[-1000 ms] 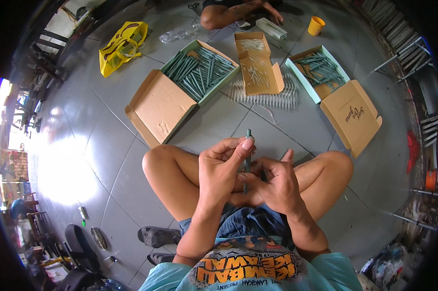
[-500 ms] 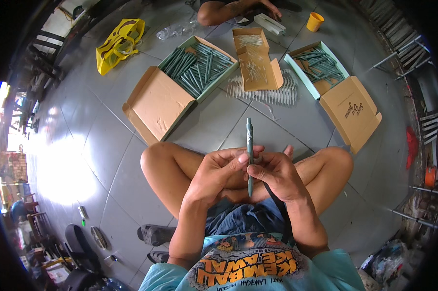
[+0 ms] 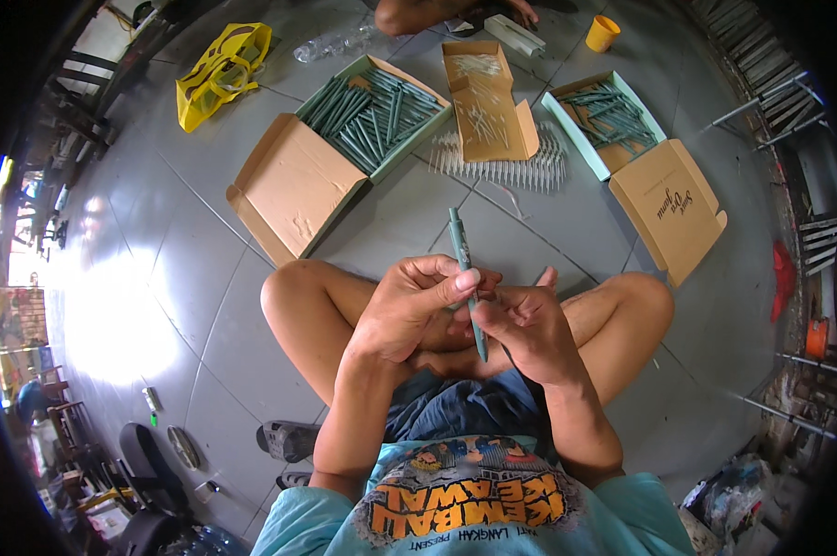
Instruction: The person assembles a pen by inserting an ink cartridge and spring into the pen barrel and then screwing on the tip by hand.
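A slim grey-green click pen (image 3: 460, 243) is held over my crossed legs, its top leaning slightly left. My left hand (image 3: 402, 310) pinches its middle between thumb and fingers. My right hand (image 3: 534, 335) is curled at the lower barrel, the thumb against it. Ahead on the left lies an open box (image 3: 402, 148) full of similar pens. A second open box (image 3: 588, 153) at the right holds fewer pens. Between them, an open brown carton (image 3: 474, 146) contains thin whitish sticks. It overlaps a row of clear, pointed plastic pieces (image 3: 541, 172).
Another person's leg (image 3: 409, 14) and hand show at the far edge, near a white open box (image 3: 515, 37). A yellow cup (image 3: 602, 34) stands far right; a yellow bag (image 3: 216, 85) lies far left beside clear plastic wrap (image 3: 335, 44). Dark slippers (image 3: 287, 440) lie left of me.
The pen has tilted, its top moving left and its lower tip slightly right. Both hands have shifted slightly, with the right fingers curling more. The view has moved a little.
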Demonstrator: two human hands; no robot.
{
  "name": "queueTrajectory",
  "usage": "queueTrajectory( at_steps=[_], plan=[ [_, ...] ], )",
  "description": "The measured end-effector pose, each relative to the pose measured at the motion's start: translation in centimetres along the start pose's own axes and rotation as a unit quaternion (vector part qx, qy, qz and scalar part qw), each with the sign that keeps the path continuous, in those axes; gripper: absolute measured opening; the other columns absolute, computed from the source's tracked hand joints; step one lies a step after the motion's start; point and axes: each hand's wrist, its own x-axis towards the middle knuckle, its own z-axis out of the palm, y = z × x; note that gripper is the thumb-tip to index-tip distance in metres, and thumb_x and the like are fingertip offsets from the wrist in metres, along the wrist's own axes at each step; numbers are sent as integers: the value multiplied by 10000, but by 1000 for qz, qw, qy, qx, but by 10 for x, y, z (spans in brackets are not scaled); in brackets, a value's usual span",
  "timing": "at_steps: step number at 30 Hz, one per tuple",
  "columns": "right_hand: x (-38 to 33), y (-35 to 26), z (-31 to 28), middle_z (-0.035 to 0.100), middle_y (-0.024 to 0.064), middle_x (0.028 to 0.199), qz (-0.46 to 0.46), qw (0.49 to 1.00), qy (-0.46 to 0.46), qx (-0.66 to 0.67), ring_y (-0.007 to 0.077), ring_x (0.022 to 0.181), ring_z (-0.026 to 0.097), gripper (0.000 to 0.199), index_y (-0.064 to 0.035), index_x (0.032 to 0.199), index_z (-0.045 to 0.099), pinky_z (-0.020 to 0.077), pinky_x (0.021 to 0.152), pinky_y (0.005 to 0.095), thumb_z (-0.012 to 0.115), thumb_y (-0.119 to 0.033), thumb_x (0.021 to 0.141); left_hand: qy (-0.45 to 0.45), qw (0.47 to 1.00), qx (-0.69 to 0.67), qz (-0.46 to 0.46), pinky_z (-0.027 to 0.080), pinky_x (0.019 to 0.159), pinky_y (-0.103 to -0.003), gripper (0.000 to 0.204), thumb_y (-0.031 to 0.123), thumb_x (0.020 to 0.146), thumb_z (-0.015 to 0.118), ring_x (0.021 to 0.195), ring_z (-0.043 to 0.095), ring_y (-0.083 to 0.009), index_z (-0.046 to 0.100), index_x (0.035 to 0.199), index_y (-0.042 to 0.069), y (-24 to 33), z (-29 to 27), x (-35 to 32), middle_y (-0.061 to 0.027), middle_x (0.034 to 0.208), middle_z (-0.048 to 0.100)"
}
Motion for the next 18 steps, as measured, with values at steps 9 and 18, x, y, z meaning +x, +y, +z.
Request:
queueTrajectory(
  at_steps=[9, 18],
  plan=[
    [-1, -5, -2, 721, 78, 958, 22, 996, -60, 66, 137, 884, 686, 185, 39, 1055, 696, 539, 826, 255, 716, -89, 922, -68, 986, -149, 14, 585, 657, -283, 254, 201, 954, 672, 787, 686, -198, 638, 1032, -39, -2, 9, -4, -181, 999, 678],
    [-7, -2, -4, 714, 97, 937, 69, 990, -69, 99, 183, 874, 705, 203, 50, 1031, 687, 592, 793, 287, 754, -60, 875, -13, 991, -129, 22, 551, 605, -282, 320, 269, 981, 645, 681, 620, -144, 669, 1021, -47, -13, 15, 1, -104, 891, 672]
  ],
)
